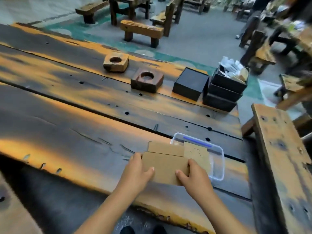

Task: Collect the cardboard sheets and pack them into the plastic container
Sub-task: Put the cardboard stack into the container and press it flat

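Observation:
A stack of brown cardboard sheets (166, 163) is held flat near the table's front right, overlapping the left side of a clear plastic container (219, 159) with a blue strip along its far rim. My left hand (137, 171) grips the stack's left edge, thumb on top. My right hand (194, 178) grips the stack's right front edge. Another cardboard piece (196, 154) with faint curved marks leans inside the container behind my right hand.
On the dark wooden table (84, 115) stand two wooden blocks with round hollows (116, 62) (146, 80), a black box (190, 83) and stacked black trays with papers (226, 88). A wooden bench (278, 149) runs along the right. More benches stand beyond.

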Motion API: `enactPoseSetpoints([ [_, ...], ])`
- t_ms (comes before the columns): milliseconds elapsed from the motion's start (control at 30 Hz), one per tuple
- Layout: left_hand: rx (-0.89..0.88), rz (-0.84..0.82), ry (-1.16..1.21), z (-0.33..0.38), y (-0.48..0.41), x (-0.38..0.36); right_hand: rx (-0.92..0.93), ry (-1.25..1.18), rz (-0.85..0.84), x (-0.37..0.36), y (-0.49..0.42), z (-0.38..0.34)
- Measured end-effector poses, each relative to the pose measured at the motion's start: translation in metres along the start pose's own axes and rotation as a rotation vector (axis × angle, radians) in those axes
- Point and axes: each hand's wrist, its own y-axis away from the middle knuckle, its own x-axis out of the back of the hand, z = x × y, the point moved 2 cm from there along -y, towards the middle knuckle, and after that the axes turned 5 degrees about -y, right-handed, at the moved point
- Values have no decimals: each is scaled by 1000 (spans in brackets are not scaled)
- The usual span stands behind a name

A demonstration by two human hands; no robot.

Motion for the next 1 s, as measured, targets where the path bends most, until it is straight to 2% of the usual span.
enactPoseSetpoints([
  [333,-66,-239,-68,58,-43,-68,-243,-77,78,41,-8,68],
  [667,5,-236,-156,105,-90,-122,-267,-190,26,68,-76,122],
  [1000,10,-281,-164,105,-134,-153,-363,-149,21,55,-121,136],
])
